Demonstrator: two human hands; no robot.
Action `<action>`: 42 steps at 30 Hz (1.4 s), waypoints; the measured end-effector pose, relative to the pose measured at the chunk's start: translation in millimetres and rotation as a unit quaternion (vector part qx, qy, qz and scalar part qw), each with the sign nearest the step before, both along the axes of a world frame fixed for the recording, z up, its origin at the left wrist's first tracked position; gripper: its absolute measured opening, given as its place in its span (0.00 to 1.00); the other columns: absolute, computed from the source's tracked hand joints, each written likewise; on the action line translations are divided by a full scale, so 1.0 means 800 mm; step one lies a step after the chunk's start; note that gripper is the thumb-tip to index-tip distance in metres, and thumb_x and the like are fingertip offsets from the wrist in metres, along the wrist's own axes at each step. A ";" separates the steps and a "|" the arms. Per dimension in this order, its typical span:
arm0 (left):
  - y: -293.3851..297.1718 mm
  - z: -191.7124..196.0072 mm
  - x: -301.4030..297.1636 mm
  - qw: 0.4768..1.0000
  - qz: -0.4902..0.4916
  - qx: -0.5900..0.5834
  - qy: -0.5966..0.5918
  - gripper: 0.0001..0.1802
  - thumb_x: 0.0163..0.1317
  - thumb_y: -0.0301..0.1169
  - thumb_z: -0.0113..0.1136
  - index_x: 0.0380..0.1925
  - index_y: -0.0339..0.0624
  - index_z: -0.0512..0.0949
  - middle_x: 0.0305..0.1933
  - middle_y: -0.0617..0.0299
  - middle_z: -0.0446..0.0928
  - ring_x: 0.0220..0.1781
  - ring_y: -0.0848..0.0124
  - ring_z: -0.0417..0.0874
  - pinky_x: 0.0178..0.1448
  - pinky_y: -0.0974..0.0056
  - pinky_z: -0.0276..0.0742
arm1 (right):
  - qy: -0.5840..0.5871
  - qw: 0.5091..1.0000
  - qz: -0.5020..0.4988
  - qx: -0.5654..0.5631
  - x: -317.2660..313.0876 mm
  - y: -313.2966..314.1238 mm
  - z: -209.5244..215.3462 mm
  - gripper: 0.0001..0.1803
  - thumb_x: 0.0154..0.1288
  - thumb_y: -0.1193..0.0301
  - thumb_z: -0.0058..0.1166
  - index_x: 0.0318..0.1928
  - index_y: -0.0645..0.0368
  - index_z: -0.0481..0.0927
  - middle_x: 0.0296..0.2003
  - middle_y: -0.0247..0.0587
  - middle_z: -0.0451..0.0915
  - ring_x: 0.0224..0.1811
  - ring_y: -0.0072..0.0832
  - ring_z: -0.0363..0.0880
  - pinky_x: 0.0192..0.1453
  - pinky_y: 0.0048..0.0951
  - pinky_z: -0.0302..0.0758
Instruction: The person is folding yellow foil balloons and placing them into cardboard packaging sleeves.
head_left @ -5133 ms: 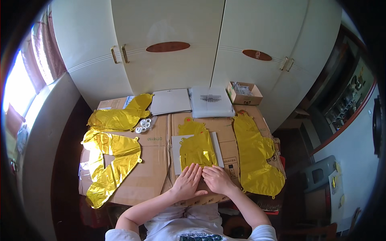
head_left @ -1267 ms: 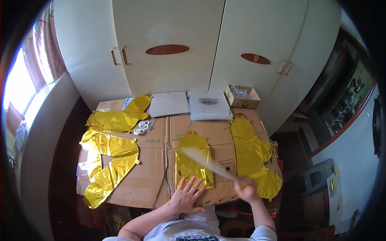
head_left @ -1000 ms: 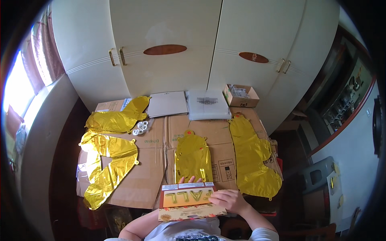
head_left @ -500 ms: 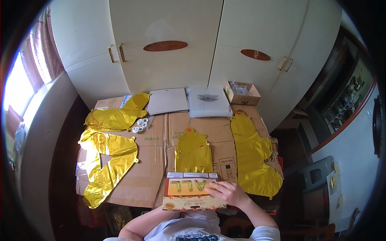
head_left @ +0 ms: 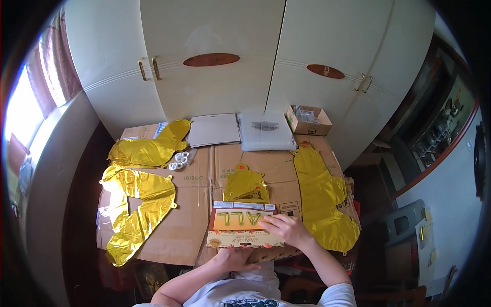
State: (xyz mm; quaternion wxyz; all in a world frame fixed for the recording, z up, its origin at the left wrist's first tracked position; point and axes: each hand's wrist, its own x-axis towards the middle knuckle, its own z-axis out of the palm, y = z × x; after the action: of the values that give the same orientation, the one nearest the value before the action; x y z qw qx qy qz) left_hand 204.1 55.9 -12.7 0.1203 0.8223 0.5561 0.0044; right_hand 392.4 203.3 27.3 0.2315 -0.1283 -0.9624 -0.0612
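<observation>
- White wardrobe doors behind, flattened brown cardboard spread as the work surface, window glare at far left.
- Printed card packet, orange and cream with gold letters, flat at the near edge of the cardboard, long axis running left to right, right in front of the body.
- Right hand spread palm-down on the packet's right end, fingers flat and pointing left across the print; pressing, not gripping.
- Left hand just under the packet's near edge, fingers loosely curled against the cardboard lip; touching the packet or not, cannot tell; holding nothing visible.
- Packet directly left of the right hand, ahead of the left hand; right hand the one in firm contact.
- Small gold foil balloon just beyond the packet, its near end hidden under the packet's far edge.
- Long gold balloon off to the right, two more gold foil balloons well to the left, roll of tape bits near them.
- Grey folder, clear plastic sleeve stack and small open box at the far edge.
- Against half a second back: packet in almost the same place, now flatter and square to the edge; right hand further onto it.
- Against a second back: packet no longer lifted and tilted toward the chest.
</observation>
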 end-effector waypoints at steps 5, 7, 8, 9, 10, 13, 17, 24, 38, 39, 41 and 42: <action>-0.002 0.000 -0.001 0.997 -0.006 0.073 0.016 0.49 0.57 0.72 0.45 0.64 0.42 0.68 0.51 0.50 0.80 0.59 0.59 0.78 0.64 0.50 0.68 | -0.001 1.000 0.009 -0.003 -0.005 0.016 -0.004 0.20 0.58 0.69 0.56 0.52 0.41 0.83 0.47 0.25 0.83 0.41 0.21 0.82 0.38 0.21 0.83; -0.002 -0.003 -0.002 0.995 -0.006 0.103 0.002 0.50 0.57 0.72 0.45 0.65 0.42 0.67 0.49 0.50 0.80 0.58 0.58 0.78 0.64 0.50 0.68 | 0.005 1.000 0.015 0.004 -0.005 0.020 -0.005 0.20 0.57 0.69 0.57 0.52 0.41 0.83 0.47 0.25 0.83 0.42 0.22 0.81 0.39 0.21 0.83; -0.002 -0.003 -0.002 0.993 -0.006 0.118 -0.005 0.50 0.57 0.72 0.45 0.65 0.42 0.67 0.48 0.50 0.81 0.58 0.58 0.78 0.64 0.51 0.68 | 0.010 1.000 0.017 0.005 -0.005 0.022 -0.007 0.21 0.57 0.70 0.57 0.52 0.41 0.83 0.47 0.25 0.83 0.42 0.22 0.82 0.39 0.21 0.83; -0.001 -0.003 -0.002 0.996 -0.004 0.085 -0.002 0.50 0.57 0.72 0.45 0.66 0.42 0.66 0.51 0.51 0.79 0.60 0.58 0.77 0.64 0.50 0.68 | 0.015 1.000 0.019 0.006 -0.006 0.024 -0.009 0.21 0.57 0.71 0.57 0.52 0.41 0.83 0.47 0.24 0.84 0.42 0.22 0.82 0.38 0.22 0.84; 0.000 -0.003 -0.001 0.999 -0.002 0.052 0.002 0.50 0.56 0.72 0.45 0.67 0.43 0.65 0.54 0.51 0.78 0.61 0.58 0.76 0.65 0.49 0.67 | 0.021 1.000 0.021 0.007 -0.006 0.026 -0.011 0.22 0.56 0.72 0.56 0.53 0.42 0.83 0.48 0.24 0.84 0.43 0.22 0.82 0.38 0.22 0.84; 0.003 0.011 0.000 1.000 0.009 0.027 -0.012 0.52 0.56 0.73 0.45 0.69 0.45 0.62 0.64 0.51 0.70 0.67 0.54 0.69 0.67 0.44 0.63 | 0.043 0.998 0.026 -0.030 0.000 0.036 -0.012 0.25 0.55 0.71 0.59 0.56 0.45 0.81 0.49 0.29 0.83 0.45 0.29 0.83 0.45 0.29 0.84; 0.006 0.017 -0.001 0.994 -0.005 0.108 0.032 0.53 0.56 0.74 0.43 0.72 0.49 0.57 0.75 0.51 0.57 0.76 0.50 0.56 0.72 0.35 0.51 | 0.158 0.967 -0.004 -0.199 0.010 0.049 0.004 0.26 0.59 0.62 0.57 0.59 0.53 0.78 0.49 0.42 0.83 0.48 0.41 0.82 0.52 0.38 0.79; 0.004 0.012 -0.001 0.995 0.005 0.102 0.012 0.52 0.57 0.74 0.41 0.72 0.50 0.58 0.75 0.51 0.56 0.78 0.48 0.52 0.74 0.34 0.45 | 0.242 0.940 -0.022 -0.239 0.026 0.030 0.026 0.26 0.60 0.65 0.55 0.59 0.60 0.77 0.45 0.51 0.83 0.46 0.46 0.82 0.50 0.39 0.77; 0.007 0.009 -0.002 0.993 0.016 0.113 -0.035 0.52 0.59 0.72 0.41 0.71 0.42 0.59 0.75 0.49 0.57 0.77 0.47 0.53 0.74 0.33 0.45 | 0.268 0.920 -0.100 -0.269 0.048 -0.003 0.005 0.18 0.60 0.78 0.53 0.52 0.63 0.80 0.42 0.48 0.84 0.42 0.44 0.84 0.46 0.36 0.79; 0.007 0.008 -0.002 0.993 0.015 0.113 -0.041 0.52 0.60 0.72 0.40 0.70 0.40 0.59 0.75 0.49 0.57 0.77 0.48 0.53 0.74 0.33 0.44 | 0.275 0.918 -0.098 -0.268 0.048 -0.005 0.005 0.17 0.61 0.78 0.53 0.52 0.64 0.80 0.42 0.48 0.84 0.41 0.43 0.84 0.46 0.35 0.79; 0.009 0.007 -0.003 0.992 0.014 0.113 -0.053 0.52 0.61 0.71 0.39 0.69 0.37 0.60 0.75 0.48 0.56 0.77 0.48 0.53 0.74 0.33 0.44 | 0.290 0.915 -0.094 -0.264 0.048 -0.008 0.005 0.14 0.63 0.78 0.53 0.50 0.64 0.81 0.41 0.48 0.84 0.41 0.40 0.84 0.45 0.32 0.78; 0.009 0.008 -0.003 0.991 0.017 0.116 -0.061 0.51 0.61 0.71 0.40 0.69 0.37 0.61 0.75 0.48 0.57 0.77 0.48 0.53 0.74 0.34 0.45 | 0.285 0.919 -0.083 -0.261 0.049 -0.008 0.005 0.15 0.63 0.77 0.54 0.50 0.64 0.81 0.42 0.48 0.84 0.42 0.40 0.84 0.46 0.32 0.78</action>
State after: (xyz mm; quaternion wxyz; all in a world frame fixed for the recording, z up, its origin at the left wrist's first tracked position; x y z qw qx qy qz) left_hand 201.4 63.2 -6.4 0.0579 0.8195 0.5572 0.1207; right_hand 431.6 196.5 31.3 0.4482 -0.2758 -0.8235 0.2119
